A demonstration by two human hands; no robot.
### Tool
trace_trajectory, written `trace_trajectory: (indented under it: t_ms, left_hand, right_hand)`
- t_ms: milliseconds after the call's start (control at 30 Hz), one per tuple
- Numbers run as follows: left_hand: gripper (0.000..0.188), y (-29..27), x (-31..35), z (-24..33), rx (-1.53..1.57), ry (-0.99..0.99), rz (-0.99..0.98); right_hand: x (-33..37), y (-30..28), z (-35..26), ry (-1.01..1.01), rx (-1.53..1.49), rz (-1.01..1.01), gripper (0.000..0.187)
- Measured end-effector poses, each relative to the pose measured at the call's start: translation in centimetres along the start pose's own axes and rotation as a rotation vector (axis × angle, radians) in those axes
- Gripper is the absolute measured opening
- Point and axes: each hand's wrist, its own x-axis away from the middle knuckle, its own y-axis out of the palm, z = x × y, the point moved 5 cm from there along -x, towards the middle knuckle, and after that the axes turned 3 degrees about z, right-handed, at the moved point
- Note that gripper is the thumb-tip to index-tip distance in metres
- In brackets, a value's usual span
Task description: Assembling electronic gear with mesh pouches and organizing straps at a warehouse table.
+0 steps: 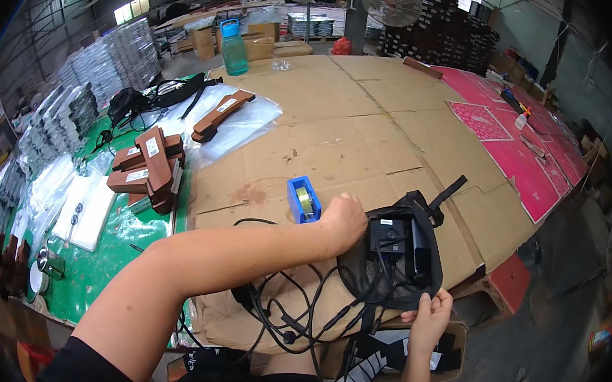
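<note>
A black mesh bag lies unzipped at the near right of the cardboard-covered table. Inside it are a black box-shaped device, a dark slab-like device and cables. My left hand is closed at the bag's left edge, its fingertips partly hidden. At the near right corner, my right hand pinches the bag's rim between thumb and fingers. Black cables run from the bag and lie in loops below my left forearm. Just left of that hand stands a blue tape dispenser with a roll in it.
Brown molded parts are piled on the green surface at left, near a black strap bag. A turquoise bottle stands at the far edge. Pink sheets cover the right side. An open carton sits below the near edge.
</note>
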Motion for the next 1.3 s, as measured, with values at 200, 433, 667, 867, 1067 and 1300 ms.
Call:
trace_trajectory:
  t_ms: [200, 433, 667, 867, 1067, 1300]
  left_hand:
    - [0.021, -5.3, -1.5, 0.3, 0.766, -0.206, 0.101]
    - [0.024, -4.4, -1.4, 6.5, 1.056, -0.044, 0.101]
    - [0.021, -0.2, 2.9, 2.9, 1.545, 0.065, 0.104]
    - [0.025, -1.8, 3.9, 1.8, 1.438, 0.307, 0.29]
    - [0.022, -2.5, 4.4, 1.9, 1.156, 0.533, 0.16]
    - [0.026, 1.1, 3.0, 0.0, 2.083, 0.013, -0.426]
  right_hand:
    - [-0.8, 0.8, -0.2, -0.079, 0.076, 0.015, 0.019]
    - [-1.0, 3.2, -0.3, -0.369, 0.298, 0.027, 0.008]
    - [0.8, 1.8, 0.2, -0.251, 0.474, -0.265, 0.008]
    - [-1.8, 0.3, -1.6, -0.178, 0.599, -0.319, 0.028]
    - [-6.6, 4.0, -5.4, -0.55, 0.667, 0.035, 0.027]
    - [-8.2, 8.6, -3.9, -0.376, 0.792, -0.203, 0.042]
